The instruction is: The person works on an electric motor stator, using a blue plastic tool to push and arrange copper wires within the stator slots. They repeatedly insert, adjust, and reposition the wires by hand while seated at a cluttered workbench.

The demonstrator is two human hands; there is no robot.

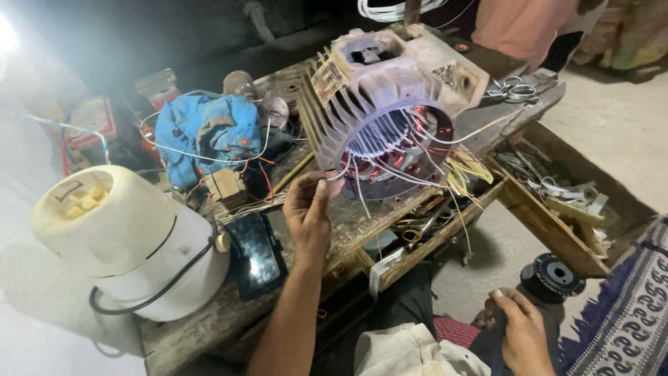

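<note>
Left hand (pixel 308 209) pinches a white lead wire (pixel 362 198) at the motor stator (pixel 390 132), frame centre; right hand (pixel 522 331) rests loosely curled and empty, lower right — a hard tug could snap the lead.

A finned motor housing (pixel 390 104) lies on its side on the workbench (pixel 209 324), its open end facing the person. The left hand (pixel 308 209) is raised just before that opening, pinching a wire lead (pixel 346 167) coming out of it. Left of the housing lies a bundled cloth (pixel 205 132); nearer the left edge stands a mixer grinder base (pixel 129 244), a phone (pixel 255 254) beside it. Scissors (pixel 513 89) lie behind the housing, right. An open drawer (pixel 431 233) below holds tools. The right hand (pixel 523 334) rests low, near a wire spool (pixel 553 275) on the floor.
</note>
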